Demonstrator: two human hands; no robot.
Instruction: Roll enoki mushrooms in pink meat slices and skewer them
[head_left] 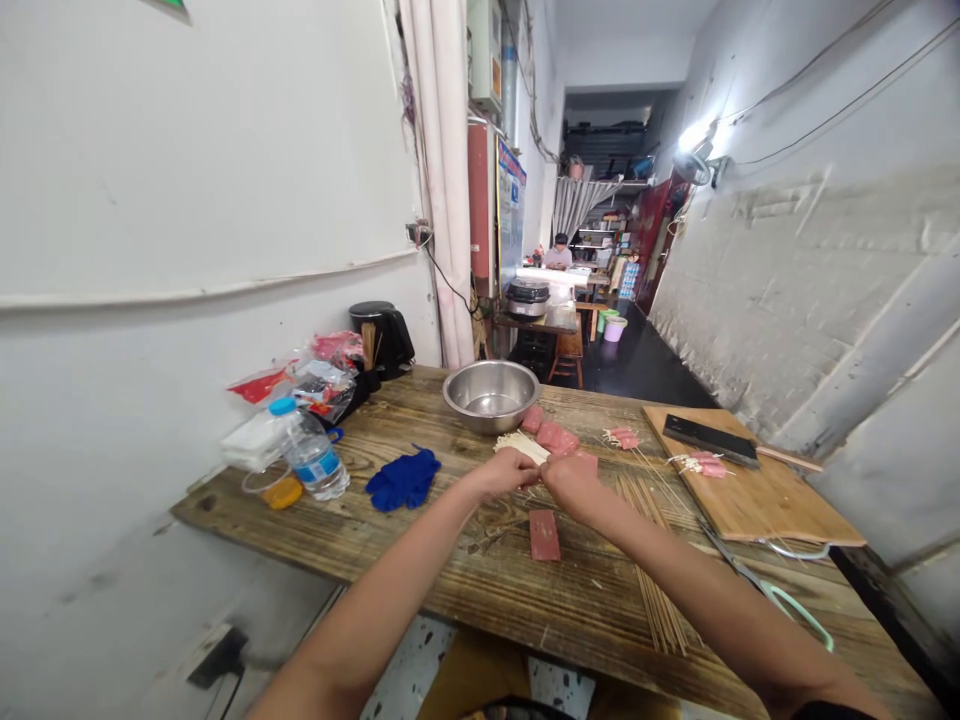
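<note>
with the hands as the clock's centre and twelve pointing away from the person, the left hand [507, 473] and right hand [571, 486] meet over the middle of the wooden table [480, 572]. the fingers of both bend inward and touch or nearly so; i cannot tell whether they pinch anything. the pale strands [522, 444] lie just beyond, from eleven to twelve, and the pink slices [556, 437] from twelve to one, partly covered by the right hand. at eleven the metal bowl [480, 421] stands just past the strands, well in from the left edge. a single slice [544, 536] lies flat at six, with table wood between it and the near edge. there is room at nine, up to the blue gloves [405, 478]. the right side is tighter: the skewers [661, 615] run under the right forearm at four, and the scissors [726, 553] lie beyond them, partly hidden. a small bundle [622, 438] sits at two, near the left edge of the cutting board [780, 510] at three.
</note>
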